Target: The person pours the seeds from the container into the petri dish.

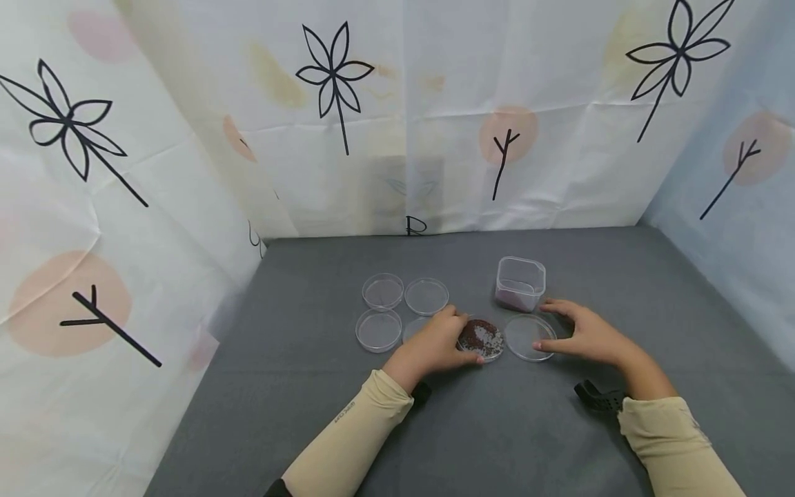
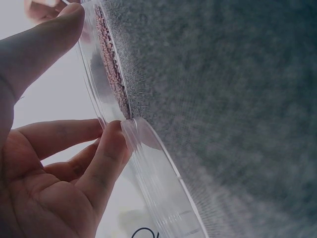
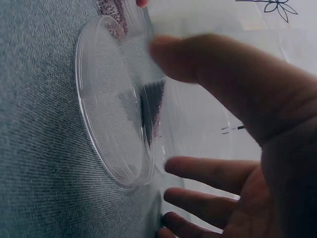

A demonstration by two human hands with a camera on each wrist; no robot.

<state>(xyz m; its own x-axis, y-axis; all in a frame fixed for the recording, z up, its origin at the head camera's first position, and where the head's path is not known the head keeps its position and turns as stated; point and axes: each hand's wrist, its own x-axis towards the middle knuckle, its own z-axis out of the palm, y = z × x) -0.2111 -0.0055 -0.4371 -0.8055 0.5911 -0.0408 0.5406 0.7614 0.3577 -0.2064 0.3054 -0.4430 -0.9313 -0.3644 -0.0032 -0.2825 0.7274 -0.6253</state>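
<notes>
A round clear petri dish holds small reddish-brown and whitish grains. My left hand grips this dish by its rim, thumb at the near side and fingers at the far side; in the left wrist view the thumb lies against its edge. Just to the right lies an empty clear petri dish. Around it my right hand hovers with thumb and fingers spread, holding nothing. The right wrist view shows a gap between those fingers and the empty dish.
Behind the empty dish stands a clear square plastic box with reddish grains at its bottom. Left of my left hand, several empty petri dishes sit close together, one partly hidden by the hand. Patterned cloth hangs behind the grey table.
</notes>
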